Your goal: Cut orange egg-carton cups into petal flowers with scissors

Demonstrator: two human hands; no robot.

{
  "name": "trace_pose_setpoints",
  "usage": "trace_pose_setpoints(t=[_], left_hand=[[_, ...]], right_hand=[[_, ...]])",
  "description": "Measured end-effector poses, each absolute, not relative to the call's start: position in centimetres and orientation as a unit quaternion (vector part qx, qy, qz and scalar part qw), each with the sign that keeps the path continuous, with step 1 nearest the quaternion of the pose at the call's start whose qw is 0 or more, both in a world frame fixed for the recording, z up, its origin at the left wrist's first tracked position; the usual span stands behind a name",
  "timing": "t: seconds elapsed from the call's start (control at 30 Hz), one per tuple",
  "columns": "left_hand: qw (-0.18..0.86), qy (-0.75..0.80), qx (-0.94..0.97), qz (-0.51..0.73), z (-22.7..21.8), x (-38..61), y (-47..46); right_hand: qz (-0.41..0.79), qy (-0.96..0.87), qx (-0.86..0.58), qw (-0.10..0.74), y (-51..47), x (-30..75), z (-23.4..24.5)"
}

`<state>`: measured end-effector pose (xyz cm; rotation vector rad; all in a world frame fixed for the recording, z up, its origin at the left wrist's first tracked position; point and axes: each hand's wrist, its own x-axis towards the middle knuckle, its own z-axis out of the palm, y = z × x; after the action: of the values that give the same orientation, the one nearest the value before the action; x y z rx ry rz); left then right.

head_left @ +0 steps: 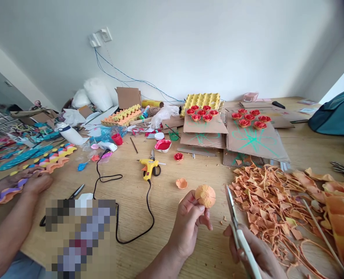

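Observation:
My left hand (189,224) is closed around a small orange egg-carton flower cup (205,195), held up above the wooden table (166,193). My right hand (256,254) grips white-handled scissors (235,217), blades pointing up just right of the cup and apart from it. A heap of orange carton scraps (270,193) lies right of the scissors. A loose orange petal cup (181,183) rests on the table beyond my left hand.
A yellow glue gun (148,166) with black cord lies mid-table. Red paper roses sit on cardboard sheets (253,141) at the back, near a yellow egg tray (202,100). Another person's hands (36,182) rest on colourful foam strips at the left. A thin stick (323,232) lies at right.

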<state>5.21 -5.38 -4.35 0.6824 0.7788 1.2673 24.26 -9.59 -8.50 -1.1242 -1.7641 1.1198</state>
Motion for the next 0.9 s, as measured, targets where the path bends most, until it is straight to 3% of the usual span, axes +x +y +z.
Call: trace_pose_setpoints(t=[0.3,0.5,0.9], left_hand=[[0.693,0.364,0.371,0.499,-4.3,6.1,-6.1],[0.715,0.361,0.408,0.437,-5.0,6.6,-6.6],[0.691,0.379,0.460,0.409,-3.9,6.8,-6.8]], right_hand=[[0.585,-0.512,-0.415,0.473,-8.6,24.1,-7.9],[0.619,-0.384,-0.442,0.524,-8.6,23.7,-8.0],[0.630,-0.361,-0.440,0.528,-9.1,23.1,-7.1]])
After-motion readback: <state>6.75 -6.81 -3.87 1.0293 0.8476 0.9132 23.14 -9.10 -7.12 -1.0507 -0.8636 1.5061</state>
